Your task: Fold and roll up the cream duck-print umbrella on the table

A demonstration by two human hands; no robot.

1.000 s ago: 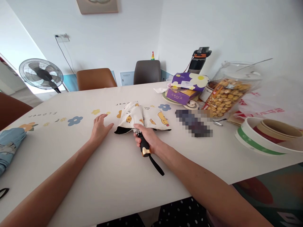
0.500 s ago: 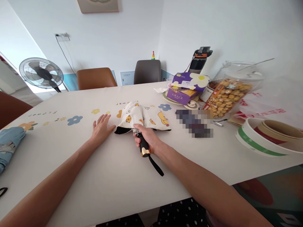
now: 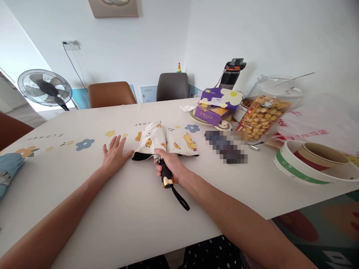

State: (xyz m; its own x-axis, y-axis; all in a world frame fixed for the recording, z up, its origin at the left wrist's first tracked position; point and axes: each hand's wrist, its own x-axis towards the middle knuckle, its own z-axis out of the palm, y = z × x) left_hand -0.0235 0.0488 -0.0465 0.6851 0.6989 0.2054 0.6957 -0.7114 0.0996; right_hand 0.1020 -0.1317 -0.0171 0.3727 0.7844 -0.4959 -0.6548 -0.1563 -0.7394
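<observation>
A folded umbrella (image 3: 164, 141) with cream fabric and yellow duck prints lies on the white table (image 3: 134, 201). My right hand (image 3: 171, 166) is wrapped round its black handle, whose gold end and black wrist strap (image 3: 179, 197) stick out toward me. My left hand (image 3: 114, 154) lies flat on the table with fingers spread, its thumb just beside the umbrella's left edge.
A purple box (image 3: 215, 108), a jar of snacks (image 3: 265, 108), a dark bottle (image 3: 231, 73) and stacked paper bowls (image 3: 314, 160) crowd the table's right side. Blue cloth (image 3: 8, 170) lies at the left edge. Chairs (image 3: 112, 93) and a fan (image 3: 45, 87) stand behind.
My left hand has spread its fingers and settled flat beside the umbrella. My right hand keeps its grip on the handle. The view has shifted slightly.
</observation>
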